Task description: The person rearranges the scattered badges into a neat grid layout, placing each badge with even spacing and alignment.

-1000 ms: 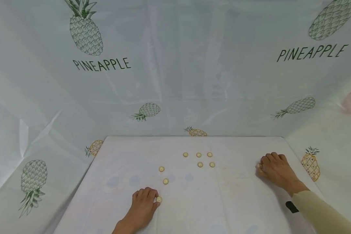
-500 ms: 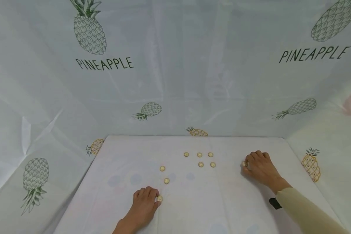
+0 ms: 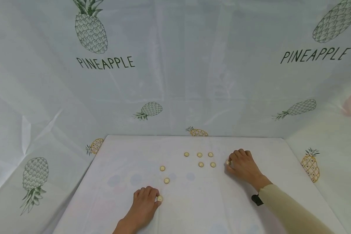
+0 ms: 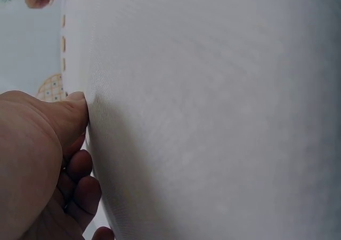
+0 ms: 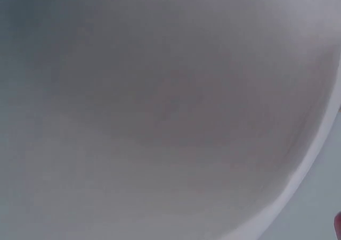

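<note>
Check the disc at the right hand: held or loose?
Held: in the head view, the right hand pinches the disc by its edge. Cannot tell whether it also touches the white tabletop.

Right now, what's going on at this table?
A person is handling small round discs on a white-covered table. The left hand pinches one disc near the front; the right hand holds another disc. Five loose discs lie just left of the right hand, and two others lie beyond the left.
</note>
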A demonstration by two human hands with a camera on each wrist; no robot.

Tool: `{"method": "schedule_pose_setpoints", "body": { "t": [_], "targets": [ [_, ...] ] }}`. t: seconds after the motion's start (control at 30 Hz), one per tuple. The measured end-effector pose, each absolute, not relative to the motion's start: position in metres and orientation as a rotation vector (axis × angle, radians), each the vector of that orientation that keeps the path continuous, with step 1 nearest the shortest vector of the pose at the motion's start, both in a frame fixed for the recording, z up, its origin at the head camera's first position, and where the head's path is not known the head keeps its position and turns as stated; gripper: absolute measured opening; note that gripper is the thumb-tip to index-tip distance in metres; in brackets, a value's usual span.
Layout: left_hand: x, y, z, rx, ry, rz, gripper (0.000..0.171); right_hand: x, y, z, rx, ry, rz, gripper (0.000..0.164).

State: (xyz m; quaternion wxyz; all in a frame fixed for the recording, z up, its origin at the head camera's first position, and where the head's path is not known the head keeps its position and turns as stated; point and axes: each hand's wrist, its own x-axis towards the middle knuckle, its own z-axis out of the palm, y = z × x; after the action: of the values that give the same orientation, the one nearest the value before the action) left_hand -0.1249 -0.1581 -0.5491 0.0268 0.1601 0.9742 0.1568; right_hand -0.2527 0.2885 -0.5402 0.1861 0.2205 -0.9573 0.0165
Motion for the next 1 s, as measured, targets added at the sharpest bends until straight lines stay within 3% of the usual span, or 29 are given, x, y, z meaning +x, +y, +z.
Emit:
{"method": "schedule_pose_setpoints", "body": {
  "t": [0.53, 1.0],
  "targets": [
    [-0.125, -0.161, -0.551, 0.504, 3.026, 0.477, 0.025, -0.272, 0.204, -0.533, 0.761, -2.634, 0.121, 0.027],
    [-0.125, -0.161, -0.55, 0.529, 3.029, 0.499, 0.027, -0.279, 0.161, -0.538, 0.801, -2.69, 0.16, 0.021]
  ]
}}
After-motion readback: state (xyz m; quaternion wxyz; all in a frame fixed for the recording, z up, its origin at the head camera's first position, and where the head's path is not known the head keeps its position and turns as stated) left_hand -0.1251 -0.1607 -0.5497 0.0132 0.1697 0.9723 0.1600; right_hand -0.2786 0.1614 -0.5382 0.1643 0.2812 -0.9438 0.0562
